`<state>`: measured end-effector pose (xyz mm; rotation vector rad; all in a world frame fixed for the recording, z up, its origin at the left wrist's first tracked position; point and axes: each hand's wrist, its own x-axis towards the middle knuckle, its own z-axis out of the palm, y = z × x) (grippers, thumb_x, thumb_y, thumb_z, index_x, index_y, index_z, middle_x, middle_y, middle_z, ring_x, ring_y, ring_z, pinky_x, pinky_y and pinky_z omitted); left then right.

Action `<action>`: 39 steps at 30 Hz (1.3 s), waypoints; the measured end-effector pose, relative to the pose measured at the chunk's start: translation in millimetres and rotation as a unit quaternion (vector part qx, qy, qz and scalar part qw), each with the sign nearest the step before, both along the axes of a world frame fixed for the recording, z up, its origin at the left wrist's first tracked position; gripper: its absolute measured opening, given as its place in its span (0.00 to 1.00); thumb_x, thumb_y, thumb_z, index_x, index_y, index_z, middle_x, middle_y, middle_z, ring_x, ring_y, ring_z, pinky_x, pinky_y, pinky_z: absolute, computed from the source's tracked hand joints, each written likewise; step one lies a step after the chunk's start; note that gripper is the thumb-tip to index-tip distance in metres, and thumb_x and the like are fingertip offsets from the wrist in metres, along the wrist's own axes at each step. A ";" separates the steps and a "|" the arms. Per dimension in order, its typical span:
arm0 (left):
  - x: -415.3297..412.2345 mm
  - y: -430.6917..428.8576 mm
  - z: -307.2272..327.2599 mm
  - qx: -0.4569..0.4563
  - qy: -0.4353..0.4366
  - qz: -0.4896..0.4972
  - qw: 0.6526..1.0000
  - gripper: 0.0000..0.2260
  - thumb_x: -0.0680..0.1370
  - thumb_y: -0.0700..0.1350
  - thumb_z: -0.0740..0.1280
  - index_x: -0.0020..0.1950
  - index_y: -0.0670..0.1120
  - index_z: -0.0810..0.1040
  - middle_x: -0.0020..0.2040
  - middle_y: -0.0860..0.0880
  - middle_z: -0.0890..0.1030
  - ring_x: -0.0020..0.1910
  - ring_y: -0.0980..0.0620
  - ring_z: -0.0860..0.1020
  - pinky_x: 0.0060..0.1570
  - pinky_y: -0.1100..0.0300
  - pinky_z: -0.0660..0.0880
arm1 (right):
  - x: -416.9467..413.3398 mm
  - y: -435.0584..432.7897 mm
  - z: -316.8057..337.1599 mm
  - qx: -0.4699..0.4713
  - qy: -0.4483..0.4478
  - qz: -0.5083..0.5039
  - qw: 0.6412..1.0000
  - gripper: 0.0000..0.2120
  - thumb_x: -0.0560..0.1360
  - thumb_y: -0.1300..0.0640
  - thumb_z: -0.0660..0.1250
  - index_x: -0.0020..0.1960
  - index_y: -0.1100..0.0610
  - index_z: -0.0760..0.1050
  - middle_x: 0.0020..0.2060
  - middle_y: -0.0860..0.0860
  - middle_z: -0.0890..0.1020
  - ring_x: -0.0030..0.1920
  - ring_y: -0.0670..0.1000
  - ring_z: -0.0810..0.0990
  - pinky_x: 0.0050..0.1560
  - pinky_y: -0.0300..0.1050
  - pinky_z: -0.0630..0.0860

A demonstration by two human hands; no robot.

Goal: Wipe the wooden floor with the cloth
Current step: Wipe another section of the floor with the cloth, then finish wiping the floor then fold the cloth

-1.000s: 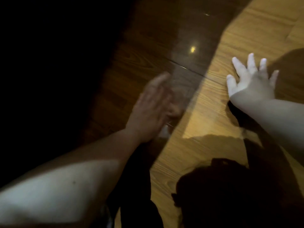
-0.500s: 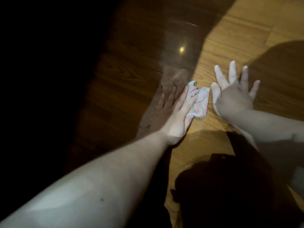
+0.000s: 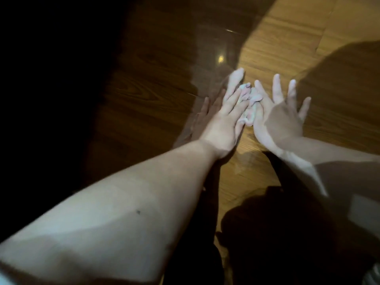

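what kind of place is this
Most likely an indoor room, perhaps in a home, dimly lit. The glossy wooden floor of planks reflects a glint of light, and the left hand and right hand rest on it with a small cloth between them.

A wooden floor (image 3: 287, 38) of grained planks, seen from above, is cut by a hard diagonal of light: the right side glows warm yellow, the middle lies in glossy brown shade, and a dark area (image 3: 41, 79) on the left falls away to black. A small bright glint (image 3: 221, 58) reflects off the polished boards in the shaded band. A seam (image 3: 322, 29) between planks crosses the lit part, where broad shadows (image 3: 339, 89) darken the right edge
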<state>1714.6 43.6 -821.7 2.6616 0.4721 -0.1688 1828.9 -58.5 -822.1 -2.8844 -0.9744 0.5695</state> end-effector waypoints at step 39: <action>46.9 66.5 -16.3 0.127 0.044 -0.035 0.990 0.24 0.83 0.49 0.49 0.79 0.48 0.50 0.80 0.48 0.49 0.78 0.50 0.49 0.73 0.49 0.43 | 18.0 33.2 -4.8 0.108 -0.028 -0.010 0.994 0.25 0.80 0.59 0.52 0.77 0.51 0.58 0.78 0.51 0.56 0.78 0.55 0.49 0.76 0.54 0.44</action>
